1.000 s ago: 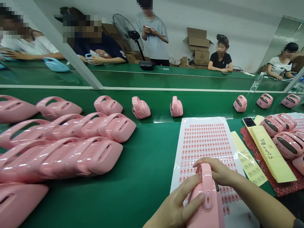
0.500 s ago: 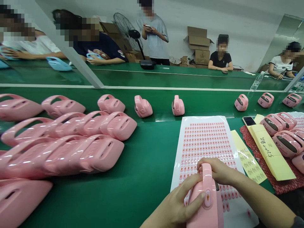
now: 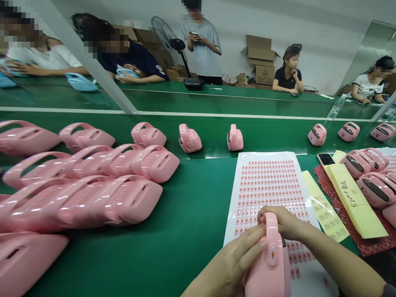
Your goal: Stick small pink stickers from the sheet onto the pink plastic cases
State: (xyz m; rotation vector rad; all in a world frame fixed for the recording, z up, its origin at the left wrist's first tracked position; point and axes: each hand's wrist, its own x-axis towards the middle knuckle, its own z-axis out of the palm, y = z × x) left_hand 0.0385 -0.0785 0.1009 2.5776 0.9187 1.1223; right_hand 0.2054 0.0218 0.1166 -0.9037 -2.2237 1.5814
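A pink plastic device with a carrying handle (image 3: 267, 278) stands in front of me over a white sticker sheet (image 3: 261, 154). On the base of its handle sits an oval sticker (image 3: 272, 255) with a small orange mark. My left hand (image 3: 236, 258) wraps the device's left side, fingers closed near the handle and thumb mostly hidden. My right hand (image 3: 280, 222) grips the handle's far side with curled fingers; its fingertips are partly hidden. Rows of small oval pink stickers (image 3: 269, 181) cover much of the sheet.
Rows of pink devices (image 3: 133, 200) lie to the left; others (image 3: 235, 138) stand along the green belt (image 3: 272, 123). At right are a yellow paper stack (image 3: 355, 202), red bubble wrap (image 3: 321, 177), a phone (image 3: 325, 159) and more pink devices (image 3: 375, 187). Several people sit or stand opposite.
My left thumb has left the oval sticker and drawn back beside the device. The devices on the belt have shifted slightly right in view. A person opposite has raised a hand to the chin.
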